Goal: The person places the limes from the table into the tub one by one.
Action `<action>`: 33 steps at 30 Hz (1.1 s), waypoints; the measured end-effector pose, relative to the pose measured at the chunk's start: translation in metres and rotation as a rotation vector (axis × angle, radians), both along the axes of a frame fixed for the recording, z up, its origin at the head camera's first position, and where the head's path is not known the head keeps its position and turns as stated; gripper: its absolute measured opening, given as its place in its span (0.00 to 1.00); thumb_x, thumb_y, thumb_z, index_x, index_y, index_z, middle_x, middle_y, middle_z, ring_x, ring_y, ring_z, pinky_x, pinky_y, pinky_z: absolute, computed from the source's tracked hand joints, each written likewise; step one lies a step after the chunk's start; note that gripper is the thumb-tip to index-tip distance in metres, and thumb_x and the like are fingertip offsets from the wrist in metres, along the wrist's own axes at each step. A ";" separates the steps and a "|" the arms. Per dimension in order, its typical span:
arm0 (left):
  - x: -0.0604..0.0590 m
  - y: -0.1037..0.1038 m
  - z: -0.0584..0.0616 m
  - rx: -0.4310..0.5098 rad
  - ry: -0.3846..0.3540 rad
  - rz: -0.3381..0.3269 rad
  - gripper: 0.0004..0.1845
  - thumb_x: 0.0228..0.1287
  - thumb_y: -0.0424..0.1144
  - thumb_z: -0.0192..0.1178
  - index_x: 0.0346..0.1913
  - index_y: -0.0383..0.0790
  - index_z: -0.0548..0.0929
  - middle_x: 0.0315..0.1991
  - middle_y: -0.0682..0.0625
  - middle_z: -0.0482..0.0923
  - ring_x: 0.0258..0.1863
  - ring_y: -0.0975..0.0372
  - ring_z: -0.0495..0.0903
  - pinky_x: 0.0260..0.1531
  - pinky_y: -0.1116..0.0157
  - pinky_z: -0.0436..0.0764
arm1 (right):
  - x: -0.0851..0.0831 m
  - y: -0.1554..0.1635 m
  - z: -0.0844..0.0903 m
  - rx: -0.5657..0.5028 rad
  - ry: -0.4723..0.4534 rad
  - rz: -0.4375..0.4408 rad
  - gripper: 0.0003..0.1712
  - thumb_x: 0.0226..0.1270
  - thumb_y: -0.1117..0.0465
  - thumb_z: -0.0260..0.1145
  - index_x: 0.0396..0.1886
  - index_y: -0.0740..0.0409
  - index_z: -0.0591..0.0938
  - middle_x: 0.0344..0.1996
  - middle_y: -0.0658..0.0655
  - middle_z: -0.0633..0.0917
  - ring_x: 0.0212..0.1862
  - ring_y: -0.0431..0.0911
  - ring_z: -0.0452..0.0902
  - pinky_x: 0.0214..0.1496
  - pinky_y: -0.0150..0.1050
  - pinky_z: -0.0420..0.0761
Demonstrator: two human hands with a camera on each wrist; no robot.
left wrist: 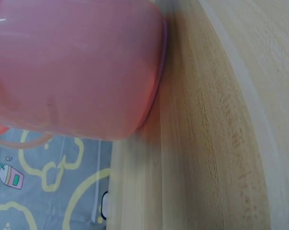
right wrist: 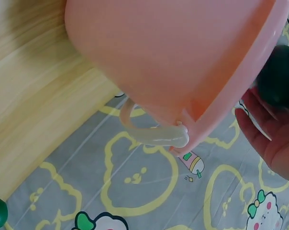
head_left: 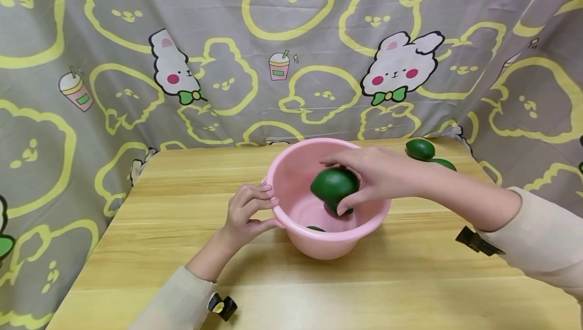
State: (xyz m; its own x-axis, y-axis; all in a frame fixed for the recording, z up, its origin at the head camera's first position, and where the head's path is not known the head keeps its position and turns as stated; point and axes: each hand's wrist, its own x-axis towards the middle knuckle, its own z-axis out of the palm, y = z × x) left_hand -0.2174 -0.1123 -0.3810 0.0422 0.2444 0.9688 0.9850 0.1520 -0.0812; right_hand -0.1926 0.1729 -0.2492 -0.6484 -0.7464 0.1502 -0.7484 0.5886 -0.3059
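Observation:
A pink bucket (head_left: 306, 243) stands on the wooden table, its side filling much of the left wrist view. My left hand (head_left: 248, 213) grips its left rim, fingertips over the edge and thumb lower on the outside. Over the bucket's mouth, my right hand (head_left: 375, 175) holds a dark green lime (head_left: 334, 186), fingers behind it and thumb in front. A dark green shape shows just under that lime by the thumb; whether it is a separate fruit I cannot tell. Inside, a bit of another green fruit (head_left: 316, 229) peeks above the front rim, mostly hidden.
Two more green limes, one (head_left: 420, 150) in front of the other (head_left: 443, 164), lie at the table's back right, partly behind my right forearm. A pale handle (right wrist: 156, 135) hangs from the bucket. A patterned grey curtain (head_left: 218, 67) borders the table (head_left: 182, 229) behind and at the sides.

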 end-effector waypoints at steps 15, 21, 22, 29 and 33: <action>0.000 0.001 0.002 -0.004 -0.002 0.014 0.24 0.53 0.53 0.67 0.30 0.30 0.84 0.29 0.42 0.78 0.34 0.49 0.79 0.46 0.61 0.84 | 0.003 0.013 0.002 0.047 0.146 -0.095 0.49 0.45 0.29 0.68 0.65 0.48 0.71 0.62 0.50 0.75 0.62 0.48 0.71 0.58 0.51 0.78; -0.001 0.001 0.001 -0.010 -0.004 0.011 0.23 0.53 0.53 0.67 0.30 0.30 0.84 0.30 0.42 0.78 0.34 0.49 0.79 0.45 0.61 0.84 | 0.003 0.016 0.004 0.005 0.184 -0.089 0.49 0.43 0.30 0.71 0.63 0.51 0.73 0.61 0.50 0.76 0.62 0.48 0.72 0.60 0.50 0.77; -0.001 0.000 0.001 -0.011 -0.005 0.009 0.23 0.53 0.53 0.67 0.30 0.30 0.84 0.30 0.42 0.78 0.34 0.49 0.78 0.45 0.61 0.84 | 0.003 0.017 0.004 -0.001 0.185 -0.091 0.50 0.43 0.30 0.71 0.63 0.52 0.73 0.61 0.50 0.76 0.62 0.48 0.72 0.60 0.50 0.77; -0.001 0.000 0.001 -0.016 -0.010 0.001 0.23 0.53 0.53 0.67 0.31 0.30 0.84 0.30 0.41 0.79 0.35 0.49 0.78 0.44 0.61 0.83 | 0.003 0.020 0.005 -0.019 0.178 -0.100 0.50 0.42 0.31 0.72 0.63 0.53 0.73 0.60 0.51 0.77 0.60 0.48 0.73 0.58 0.50 0.79; 0.000 0.000 0.001 -0.018 -0.013 -0.005 0.23 0.53 0.52 0.67 0.31 0.30 0.84 0.31 0.41 0.78 0.35 0.49 0.78 0.45 0.60 0.83 | 0.001 0.022 0.005 -0.023 0.217 -0.082 0.50 0.42 0.33 0.73 0.63 0.55 0.73 0.60 0.52 0.77 0.60 0.49 0.74 0.58 0.49 0.79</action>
State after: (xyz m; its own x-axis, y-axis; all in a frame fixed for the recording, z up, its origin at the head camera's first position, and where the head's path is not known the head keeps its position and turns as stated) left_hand -0.2178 -0.1127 -0.3800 0.0304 0.2615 0.9647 0.9868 0.1457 -0.0706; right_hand -0.1913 0.1947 -0.2438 -0.6575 -0.6873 0.3088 -0.7479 0.6450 -0.1569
